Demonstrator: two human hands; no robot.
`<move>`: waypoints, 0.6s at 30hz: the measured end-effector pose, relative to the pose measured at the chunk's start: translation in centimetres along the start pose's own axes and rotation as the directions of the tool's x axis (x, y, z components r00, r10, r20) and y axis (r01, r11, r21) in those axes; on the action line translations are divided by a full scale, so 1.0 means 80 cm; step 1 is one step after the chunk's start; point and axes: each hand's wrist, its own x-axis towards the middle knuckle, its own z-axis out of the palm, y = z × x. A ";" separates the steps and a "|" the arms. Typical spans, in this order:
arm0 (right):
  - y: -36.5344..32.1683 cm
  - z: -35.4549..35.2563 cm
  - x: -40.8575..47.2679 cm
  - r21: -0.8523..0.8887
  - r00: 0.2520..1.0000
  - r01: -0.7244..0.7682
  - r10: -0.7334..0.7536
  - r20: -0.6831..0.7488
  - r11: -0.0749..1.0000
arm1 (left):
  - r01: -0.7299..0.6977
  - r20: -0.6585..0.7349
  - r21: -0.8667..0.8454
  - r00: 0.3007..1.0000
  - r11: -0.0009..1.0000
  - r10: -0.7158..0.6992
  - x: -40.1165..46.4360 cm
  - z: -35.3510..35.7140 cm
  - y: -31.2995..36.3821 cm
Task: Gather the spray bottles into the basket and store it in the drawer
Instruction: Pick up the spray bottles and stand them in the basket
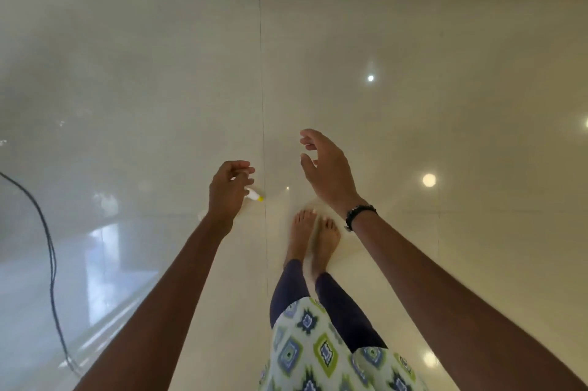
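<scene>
left hand [229,188]: curled on small white bottle [254,195]; likely light, slick; hold its body | right hand [327,172]: open, empty

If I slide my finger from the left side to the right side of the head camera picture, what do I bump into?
Thin black cable on the floor → left hand, curled around a small white thing with a yellow tip → bare feet → open right hand → black bead bracelet.

Bare floor [413,40] ahead; cable [47,231] far left.
</scene>
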 end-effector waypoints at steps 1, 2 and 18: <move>0.008 0.014 -0.015 0.011 0.999 -0.041 0.041 0.023 0.999 | 0.023 -0.005 0.013 1.000 1.000 -0.023 -0.005 -0.006 -0.022; 0.017 0.030 -0.028 0.019 0.995 -0.088 0.087 0.052 0.996 | 0.044 -0.012 0.039 0.999 0.998 -0.043 -0.009 -0.013 -0.043; 0.095 0.280 -0.130 -0.130 0.779 -0.487 0.497 0.383 0.864 | 0.112 0.039 0.490 0.988 0.865 -0.150 0.044 -0.125 -0.285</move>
